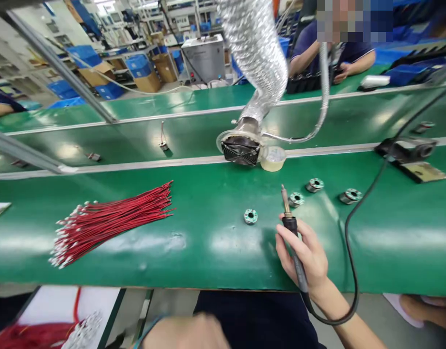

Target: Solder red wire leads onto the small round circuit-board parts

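Note:
My right hand (312, 254) is closed around the handle of a soldering iron (290, 224), whose bare metal tip points away from me. Just beyond the tip are two small round metal parts with green ring tops, a near one (296, 199) and a farther one (314, 184). A similar part (250, 216) sits alone to the left, and another (350, 196) to the right. My left hand (186, 332) is low at the bottom edge, in front of the bench, smeared by motion; its fingers cannot be made out. A bundle of red wires (117, 218) with white ends lies at left.
A fume hose fan (241, 149) hangs over the bench beside a tape roll (273, 159). The iron's black cable (348, 242) loops at right near an iron stand (408, 150). Behind runs a belt (194, 133) carrying several small parts. A co-worker (306, 46) sits opposite.

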### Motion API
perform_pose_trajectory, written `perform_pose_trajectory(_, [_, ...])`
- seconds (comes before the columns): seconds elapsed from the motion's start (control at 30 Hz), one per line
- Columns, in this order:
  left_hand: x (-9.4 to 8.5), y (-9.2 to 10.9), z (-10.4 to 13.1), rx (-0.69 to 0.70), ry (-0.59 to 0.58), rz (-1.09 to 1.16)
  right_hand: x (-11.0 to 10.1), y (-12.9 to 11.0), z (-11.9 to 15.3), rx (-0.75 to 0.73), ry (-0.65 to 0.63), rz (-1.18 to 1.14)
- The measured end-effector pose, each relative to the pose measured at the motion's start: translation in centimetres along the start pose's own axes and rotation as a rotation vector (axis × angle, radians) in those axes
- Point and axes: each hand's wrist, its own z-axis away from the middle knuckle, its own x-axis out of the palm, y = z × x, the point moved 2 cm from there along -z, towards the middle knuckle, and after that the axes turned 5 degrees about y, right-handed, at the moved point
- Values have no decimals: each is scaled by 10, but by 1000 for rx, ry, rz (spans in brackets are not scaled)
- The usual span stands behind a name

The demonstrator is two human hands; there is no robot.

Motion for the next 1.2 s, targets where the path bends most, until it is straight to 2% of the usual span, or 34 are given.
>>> perform_pose_trajectory(0.07, [-15,-7,-2,13,240,35,9,-7,-2,0,-47,-39])
perform_pose_trajectory(0.2, [-48,-18,-10,73,874,268,26,-11,-5,46,-151,-105])
perform_pose_trajectory(0.27, [-57,-22,-14,57,1021,365,33,-11,-5,70,-203,-129])
perform_pose_trajectory(0.4, [-67,-27,-15,26,1159,447,42,-11,-4,86,-270,-138])
perform_pose_trajectory(0.53, [-75,-31,-13,9,1227,470,49,-12,-7,67,-300,-149])
perform_pose_trajectory(0.77, [-77,-38,-13,-4,1234,508,57,-14,-13,60,-328,-129])
perform_pose_trajectory(0.83, [-77,-39,-12,-9,1214,473,58,-14,-14,70,-336,-132])
perform_pose_trajectory(0.9, [-84,-37,-9,-16,1181,356,59,-12,-13,74,-337,-133])
perform_pose_trajectory(0.97, [-104,-27,-3,11,1197,105,61,-9,-12,72,-340,-130])
perform_pose_trajectory(1.03, [-137,-10,7,65,1300,-326,63,-6,-9,78,-368,-132])
perform_pose_trajectory(1.1, [-175,10,16,83,1415,-863,64,-3,-7,93,-396,-145])
perform_pose_trajectory(1.2, [-230,20,21,-12,1415,-1064,58,-3,-8,123,-398,-179])
